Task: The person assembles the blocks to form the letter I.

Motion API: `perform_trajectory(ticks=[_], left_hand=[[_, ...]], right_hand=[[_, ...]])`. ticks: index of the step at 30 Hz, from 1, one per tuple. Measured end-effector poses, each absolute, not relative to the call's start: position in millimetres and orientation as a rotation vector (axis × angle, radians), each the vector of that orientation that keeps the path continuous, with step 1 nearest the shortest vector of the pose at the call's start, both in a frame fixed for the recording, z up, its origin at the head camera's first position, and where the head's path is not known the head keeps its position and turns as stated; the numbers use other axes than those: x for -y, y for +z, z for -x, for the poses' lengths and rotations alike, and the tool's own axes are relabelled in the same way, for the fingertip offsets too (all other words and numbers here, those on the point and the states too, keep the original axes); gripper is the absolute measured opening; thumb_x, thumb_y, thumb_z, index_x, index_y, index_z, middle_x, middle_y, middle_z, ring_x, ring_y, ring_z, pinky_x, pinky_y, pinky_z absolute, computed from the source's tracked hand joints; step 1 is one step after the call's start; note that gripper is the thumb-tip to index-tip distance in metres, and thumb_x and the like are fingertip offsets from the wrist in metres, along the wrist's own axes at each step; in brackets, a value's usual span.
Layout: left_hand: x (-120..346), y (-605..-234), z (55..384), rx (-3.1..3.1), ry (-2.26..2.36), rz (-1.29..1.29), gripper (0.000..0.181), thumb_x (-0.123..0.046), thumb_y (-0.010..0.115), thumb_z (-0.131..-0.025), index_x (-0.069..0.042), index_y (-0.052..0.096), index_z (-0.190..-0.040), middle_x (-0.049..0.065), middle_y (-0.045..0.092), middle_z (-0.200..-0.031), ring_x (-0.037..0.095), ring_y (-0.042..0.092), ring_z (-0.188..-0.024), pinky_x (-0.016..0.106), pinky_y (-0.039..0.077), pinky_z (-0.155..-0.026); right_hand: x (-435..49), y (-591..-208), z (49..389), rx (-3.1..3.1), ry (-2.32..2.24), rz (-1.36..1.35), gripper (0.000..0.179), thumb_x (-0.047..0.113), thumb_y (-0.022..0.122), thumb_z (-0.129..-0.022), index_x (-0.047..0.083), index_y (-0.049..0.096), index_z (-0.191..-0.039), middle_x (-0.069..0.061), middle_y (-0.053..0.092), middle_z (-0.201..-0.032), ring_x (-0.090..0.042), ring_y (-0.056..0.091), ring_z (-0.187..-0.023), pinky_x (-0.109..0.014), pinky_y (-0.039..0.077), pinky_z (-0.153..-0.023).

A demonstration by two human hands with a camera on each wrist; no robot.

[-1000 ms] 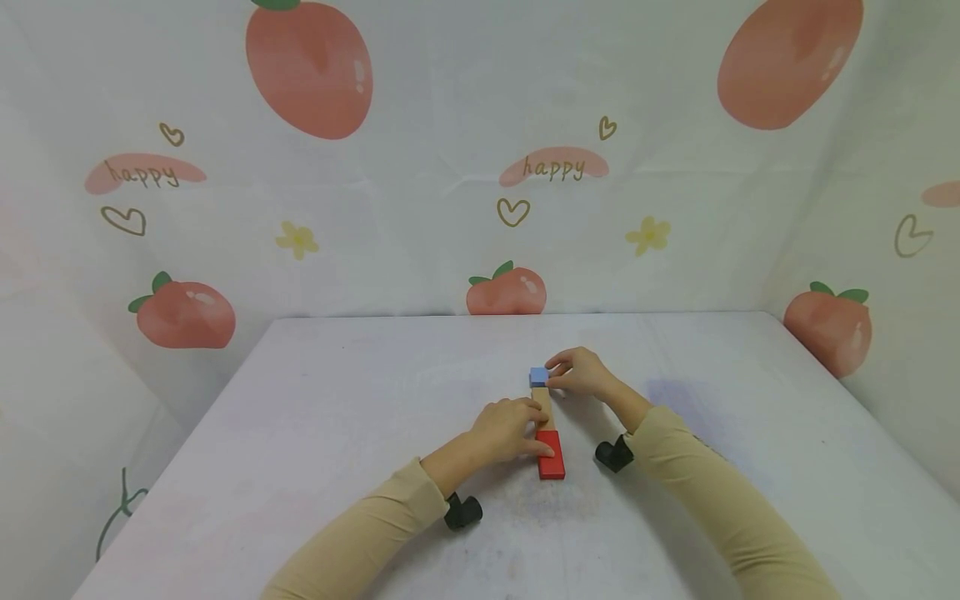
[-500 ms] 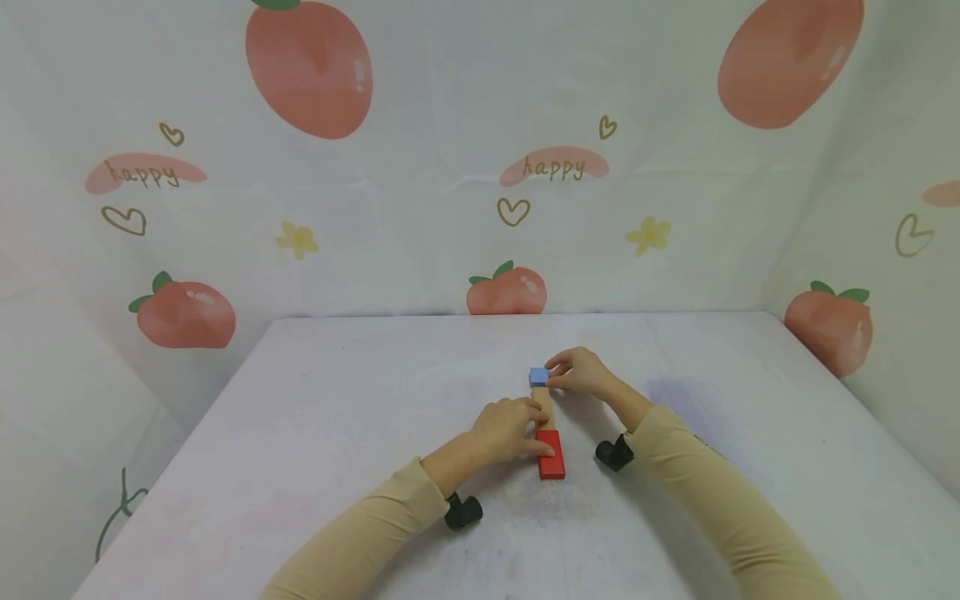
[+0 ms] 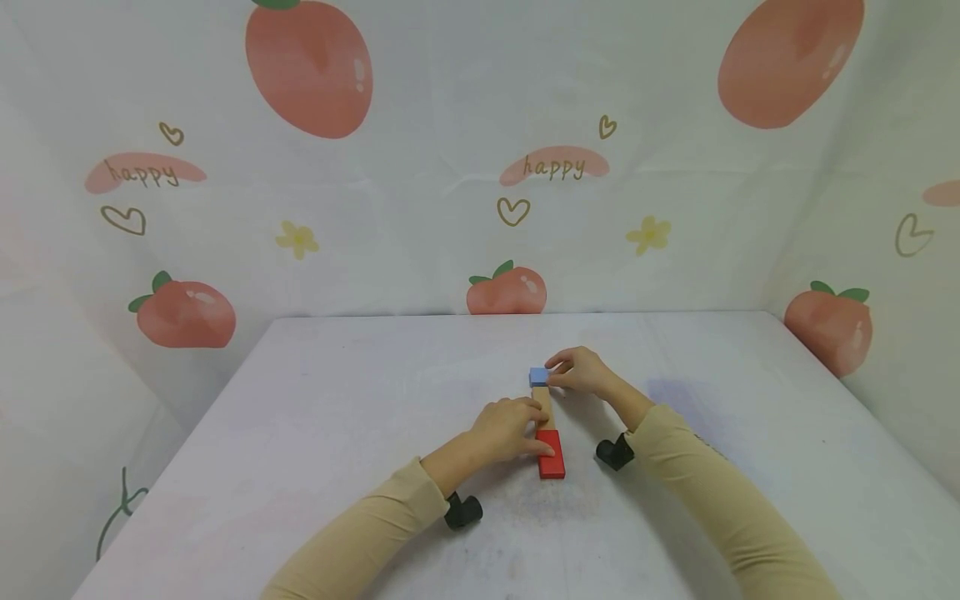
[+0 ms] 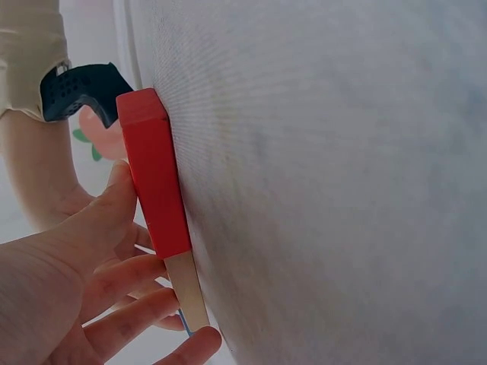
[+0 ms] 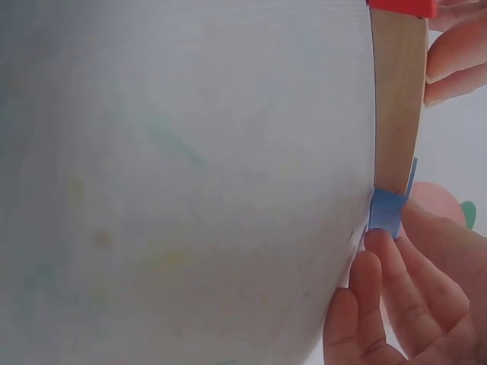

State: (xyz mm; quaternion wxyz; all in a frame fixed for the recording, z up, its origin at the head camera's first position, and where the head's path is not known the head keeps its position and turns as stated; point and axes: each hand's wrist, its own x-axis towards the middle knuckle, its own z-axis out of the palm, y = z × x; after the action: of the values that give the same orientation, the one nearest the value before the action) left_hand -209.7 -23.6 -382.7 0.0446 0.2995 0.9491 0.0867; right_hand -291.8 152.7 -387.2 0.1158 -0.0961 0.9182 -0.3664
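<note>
A red block, a plain wooden block and a small blue block lie end to end in a row on the white table. My left hand rests over the near part of the row. Its thumb touches the red block, and its fairly straight fingers reach onto the wooden block. At the far end, my right hand pinches the blue block with thumb and fingertips, its other fingers close to the table surface.
The white table ends at a fabric backdrop printed with fruit, hearts and flowers. A black wrist mount sits under the left forearm, another black mount by the right sleeve.
</note>
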Motion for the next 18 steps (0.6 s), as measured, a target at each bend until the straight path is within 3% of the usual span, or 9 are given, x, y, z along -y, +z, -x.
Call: perform_trajectory(ticks=[18], left_hand=[[24.0, -383.8, 210.1, -2.904, 0.272, -0.909, 0.050, -0.049, 0.068, -0.079, -0.019, 0.066, -0.118, -0.002, 0.060, -0.128, 0.022, 0.059, -0.115, 0.037, 0.051, -0.089]], right_hand=[[-152.1, -388.2, 291.3, -2.709, -1.061, 0.318, 0.031, 0.014, 0.068, -0.083, -0.001, 0.065, -0.110, -0.018, 0.068, -0.098, -0.017, 0.058, -0.081, -0.020, 0.042, -0.064]])
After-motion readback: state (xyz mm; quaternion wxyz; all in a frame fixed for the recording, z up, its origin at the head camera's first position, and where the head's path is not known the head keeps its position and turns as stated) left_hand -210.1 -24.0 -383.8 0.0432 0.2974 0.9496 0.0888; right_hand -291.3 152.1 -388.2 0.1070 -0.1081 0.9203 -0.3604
